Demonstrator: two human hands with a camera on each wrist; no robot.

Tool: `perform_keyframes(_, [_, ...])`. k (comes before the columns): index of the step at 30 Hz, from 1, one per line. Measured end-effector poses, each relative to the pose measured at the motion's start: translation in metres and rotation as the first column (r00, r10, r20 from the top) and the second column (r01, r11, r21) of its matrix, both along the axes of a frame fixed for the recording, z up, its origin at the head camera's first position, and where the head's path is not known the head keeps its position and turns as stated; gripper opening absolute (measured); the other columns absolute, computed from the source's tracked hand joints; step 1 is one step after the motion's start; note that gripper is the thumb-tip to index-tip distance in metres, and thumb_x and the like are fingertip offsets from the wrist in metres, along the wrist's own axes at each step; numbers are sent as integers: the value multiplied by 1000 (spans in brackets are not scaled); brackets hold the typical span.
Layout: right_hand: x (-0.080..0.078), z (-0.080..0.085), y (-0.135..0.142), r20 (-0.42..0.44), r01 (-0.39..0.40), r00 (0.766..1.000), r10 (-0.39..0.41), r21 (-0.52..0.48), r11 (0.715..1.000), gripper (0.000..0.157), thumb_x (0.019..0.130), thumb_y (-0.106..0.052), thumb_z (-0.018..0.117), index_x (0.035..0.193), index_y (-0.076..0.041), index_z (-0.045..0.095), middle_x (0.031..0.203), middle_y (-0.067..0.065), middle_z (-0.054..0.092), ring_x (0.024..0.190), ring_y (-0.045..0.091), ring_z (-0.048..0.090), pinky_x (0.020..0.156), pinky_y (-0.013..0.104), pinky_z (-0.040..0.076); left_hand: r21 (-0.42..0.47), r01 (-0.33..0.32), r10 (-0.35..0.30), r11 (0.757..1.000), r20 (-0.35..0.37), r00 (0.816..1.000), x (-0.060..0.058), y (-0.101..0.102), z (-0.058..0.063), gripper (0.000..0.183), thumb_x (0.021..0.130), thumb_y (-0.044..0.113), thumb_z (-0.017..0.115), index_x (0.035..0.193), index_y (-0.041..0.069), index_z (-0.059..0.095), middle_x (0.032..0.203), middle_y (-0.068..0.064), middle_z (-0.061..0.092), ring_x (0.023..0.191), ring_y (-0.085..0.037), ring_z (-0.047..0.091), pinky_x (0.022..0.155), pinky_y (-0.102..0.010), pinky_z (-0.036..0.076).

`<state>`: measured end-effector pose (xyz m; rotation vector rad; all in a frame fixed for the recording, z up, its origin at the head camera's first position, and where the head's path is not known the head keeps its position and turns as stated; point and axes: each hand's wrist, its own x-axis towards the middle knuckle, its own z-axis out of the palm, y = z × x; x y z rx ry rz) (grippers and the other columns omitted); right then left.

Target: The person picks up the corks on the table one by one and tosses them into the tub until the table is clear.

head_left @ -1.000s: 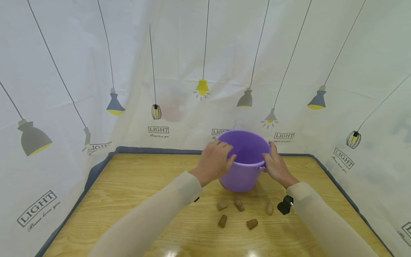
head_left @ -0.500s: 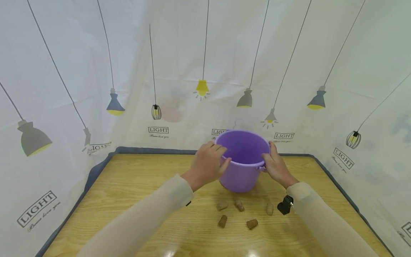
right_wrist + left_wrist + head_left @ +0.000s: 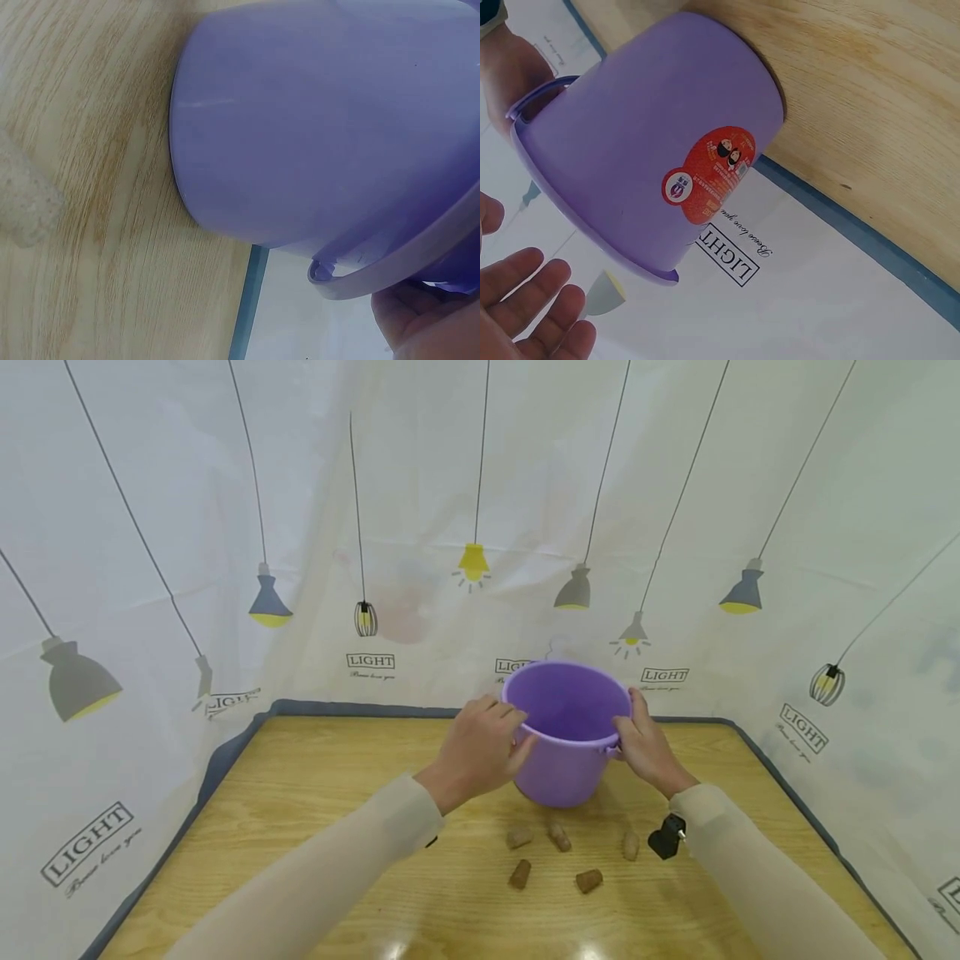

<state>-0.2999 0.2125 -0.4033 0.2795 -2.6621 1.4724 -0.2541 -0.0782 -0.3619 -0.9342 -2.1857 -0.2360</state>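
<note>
Behind and on both sides of the desk (image 3: pixel 337 756) hangs a pale sheet (image 3: pixel 420 485) printed with lamps (image 3: pixel 472 562). On the bare wood, toward the back and right of the middle, stands a purple bucket (image 3: pixel 558 772), its wide mouth facing up; through the mouth shows the plain purple inner wall. The right hand (image 3: pixel 647 747) grips the bucket's rim on the right, thumb over the edge, close to where the handle (image 3: pixel 405 262) joins. The left hand (image 3: pixel 476 747) is at the opposite side of the rim, its fingers nearly straight and slightly parted; the left wrist view shows a gap between them and the plastic, so it has no grip there. That same view shows a red sticker (image 3: pixel 712 172) on the bucket's outer wall. Smallest are five corks (image 3: pixel 558 837), lying apart from one another on the desk just in front of the bucket: three paler ones in a loose row nearer to it, and two browner ones, each on its side, nearer the front edge.
</note>
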Motion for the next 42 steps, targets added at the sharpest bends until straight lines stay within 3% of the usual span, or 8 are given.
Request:
perform_keyframes(8, [0, 0, 0, 6, -5, 1000, 6, -9, 1000, 70, 108, -30, 30, 164, -9, -6, 156, 35, 33, 113, 37, 60, 86, 39, 60, -14, -1, 2, 1000, 43, 999, 8, -7, -6, 19, 94, 30, 70, 87, 13, 71, 78, 3, 67, 74, -17, 57, 66, -30, 49])
perform_keyframes(17, [1, 1, 1, -4, -2, 1000, 2, -7, 1000, 68, 108, -25, 31, 164, -9, -5, 146, 34, 42, 98, 30, 62, 81, 32, 59, 23, 15, -16, 1000, 42, 999, 10, -12, -13, 14, 92, 25, 73, 96, 11, 72, 81, 0, 71, 75, -20, 61, 66, -32, 51])
perform_keyframes(28, [0, 0, 1, -6, -8, 1000, 8, -18, 1000, 68, 108, -24, 31, 164, -10, -5, 150, 35, 39, 101, 30, 62, 78, 30, 60, 8, -13, 13, 1000, 60, 998, 14, -22, -26, 20, 90, 31, 76, 92, 11, 74, 74, 2, 66, 64, -15, 51, 63, -30, 46])
perform_keyframes(35, [0, 1, 1, 3, -6, 1000, 6, -14, 1000, 69, 109, -25, 30, 164, -10, -7, 153, 35, 35, 103, 32, 62, 81, 33, 60, 9, -33, 32, 999, 104, 994, 17, -23, -31, 22, 94, 34, 72, 91, 12, 73, 80, 0, 71, 72, -17, 60, 67, -30, 51])
perform_keyframes(42, [0, 1, 0, 17, -1, 1000, 2, -17, 1000, 69, 108, -25, 31, 164, -10, -6, 141, 34, 45, 93, 25, 62, 78, 29, 59, 12, -26, 24, 1000, 145, 989, 19, -23, -37, 24, 95, 35, 71, 95, 11, 75, 89, -2, 75, 81, -19, 68, 76, -34, 57])
